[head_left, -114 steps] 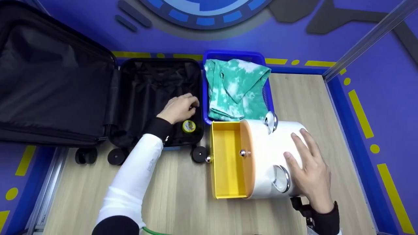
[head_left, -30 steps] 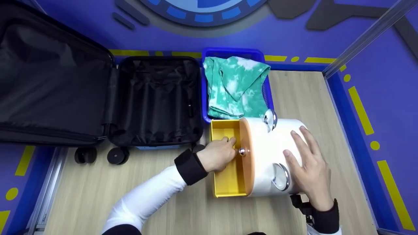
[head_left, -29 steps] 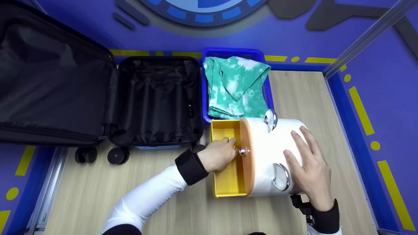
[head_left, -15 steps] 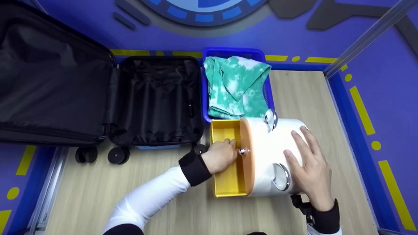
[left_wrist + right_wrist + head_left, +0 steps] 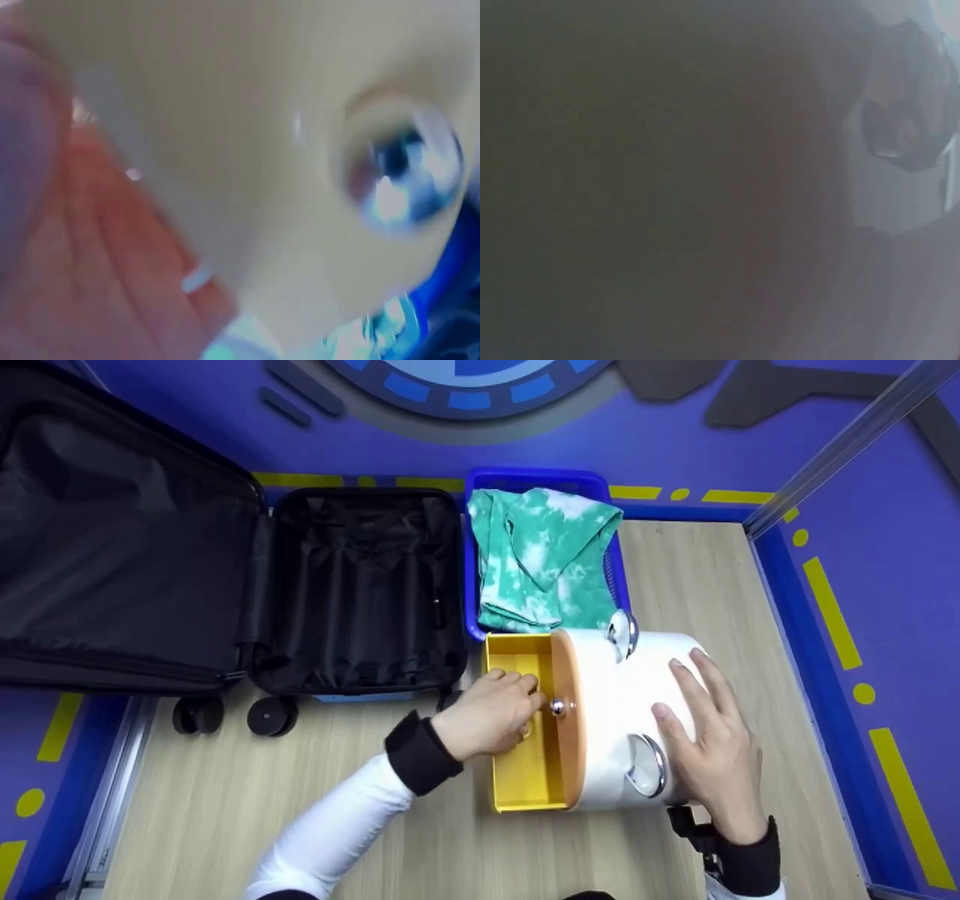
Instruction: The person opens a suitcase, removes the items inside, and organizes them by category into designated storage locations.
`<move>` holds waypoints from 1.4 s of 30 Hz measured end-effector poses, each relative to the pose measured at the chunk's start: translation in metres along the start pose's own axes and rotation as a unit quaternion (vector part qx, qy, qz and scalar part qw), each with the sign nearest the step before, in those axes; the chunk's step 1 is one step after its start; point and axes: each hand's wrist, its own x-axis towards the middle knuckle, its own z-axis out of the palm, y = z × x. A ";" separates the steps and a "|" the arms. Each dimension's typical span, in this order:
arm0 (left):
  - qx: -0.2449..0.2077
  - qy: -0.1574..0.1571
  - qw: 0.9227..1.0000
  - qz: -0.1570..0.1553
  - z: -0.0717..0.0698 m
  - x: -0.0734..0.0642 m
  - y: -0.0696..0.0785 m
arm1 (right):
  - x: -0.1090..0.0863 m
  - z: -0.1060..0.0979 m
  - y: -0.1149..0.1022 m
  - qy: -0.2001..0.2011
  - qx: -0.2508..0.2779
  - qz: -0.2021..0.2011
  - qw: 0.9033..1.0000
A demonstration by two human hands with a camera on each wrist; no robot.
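Note:
In the head view my left hand is over the pulled-out yellow drawer, fingers bent toward the orange front of a white drawer box. A small golden-brown bit shows under the hand; I cannot tell whether the fingers hold it. A silver knob sits on the orange front close to the fingertips. The left wrist view, blurred, has the palm beside a pale panel with a silver knob. My right hand rests spread on the box's white shell.
An open black suitcase lies at the left, its wheels toward me. Behind the drawer box stands a blue basket with folded green-and-white cloth. Chrome-rimmed pieces stick out from the white shell. Blue walls border the wooden surface.
My left hand went from the suitcase to the drawer, and the round yellow-green tin no longer shows in the suitcase. Lately the hand has shifted slightly left. My right hand stays put.

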 end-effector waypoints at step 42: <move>-0.528 0.337 0.773 -0.098 0.116 -0.061 -0.019 | -0.001 0.000 0.002 0.005 0.001 0.002 1.000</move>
